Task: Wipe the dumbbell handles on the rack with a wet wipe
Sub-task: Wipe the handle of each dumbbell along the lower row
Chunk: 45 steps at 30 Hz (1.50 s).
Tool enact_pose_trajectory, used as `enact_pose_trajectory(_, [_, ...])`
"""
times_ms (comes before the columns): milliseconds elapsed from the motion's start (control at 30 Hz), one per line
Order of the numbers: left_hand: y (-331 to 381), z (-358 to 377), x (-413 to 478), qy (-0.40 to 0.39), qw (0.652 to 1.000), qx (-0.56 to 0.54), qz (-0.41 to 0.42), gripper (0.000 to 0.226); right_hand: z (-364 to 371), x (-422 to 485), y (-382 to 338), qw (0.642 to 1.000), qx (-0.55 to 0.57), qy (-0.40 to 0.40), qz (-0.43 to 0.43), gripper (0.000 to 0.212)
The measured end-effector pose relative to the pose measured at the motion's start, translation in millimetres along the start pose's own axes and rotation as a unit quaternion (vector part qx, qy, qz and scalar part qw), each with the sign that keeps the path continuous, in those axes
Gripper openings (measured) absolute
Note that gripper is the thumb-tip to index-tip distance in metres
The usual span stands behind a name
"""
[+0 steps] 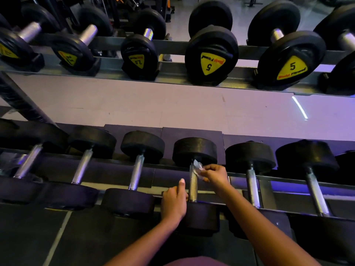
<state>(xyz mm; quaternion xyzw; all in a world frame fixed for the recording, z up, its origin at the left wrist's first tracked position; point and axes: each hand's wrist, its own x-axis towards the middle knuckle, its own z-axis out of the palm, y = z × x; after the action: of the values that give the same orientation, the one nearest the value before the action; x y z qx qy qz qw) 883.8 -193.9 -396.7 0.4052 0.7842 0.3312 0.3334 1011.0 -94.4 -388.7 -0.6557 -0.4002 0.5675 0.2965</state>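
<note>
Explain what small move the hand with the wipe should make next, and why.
Probably slide the crumpled white wet wipe toward the person along the knurled silver dumbbell handle. The right hand pinches it at the handle's far end, the stretch below looks bare, and the left hand holds the near black rubber weight.

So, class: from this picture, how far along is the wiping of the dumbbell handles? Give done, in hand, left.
Done: cannot tell; no handle looks visibly wiped. In hand: the right hand pinches the wipe against the far end of one lower-row handle, while the left hand holds its near head. Left: the rest of that handle at least, perhaps its neighbours and the upper row.
</note>
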Motion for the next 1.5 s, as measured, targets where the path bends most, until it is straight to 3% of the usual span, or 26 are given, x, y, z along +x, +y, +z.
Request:
enact_pose_trajectory(133, [1,-1,-1,-0.018,1.000,0.005,0.001,0.060,-8,-19,16,0.998,-0.007,-0.040,0.043,0.023])
enact_pose_trajectory(233, [-1,-2,1,-0.033,0.999,0.010,0.002,0.063,-12,-34,30,0.994,-0.074,-0.069,0.047,0.019])
enact_pose_trajectory(367, [-2,-1,4,-0.049,0.998,0.039,0.021,0.066,-10,-37,35,0.988,-0.141,-0.049,0.026,0.015])
enact_pose_trajectory(733, [26,-8,-6,-0.016,0.974,0.133,0.183,0.039,-21,-36,29,0.990,-0.132,-0.043,0.002,0.019])
enact_pose_trajectory(900, [69,18,-33,0.010,0.963,0.131,0.234,0.040,-69,-39,7,0.981,-0.173,-0.017,-0.084,0.017])
enact_pose_trajectory(1200, [113,113,-90,0.030,0.962,0.182,0.203,0.041,-185,-40,10,0.955,-0.252,-0.001,-0.154,0.016])
enact_pose_trajectory(1500, [110,148,-100,-0.008,0.984,0.144,0.106,0.044,-209,-36,54,0.948,-0.291,-0.012,-0.125,0.006])
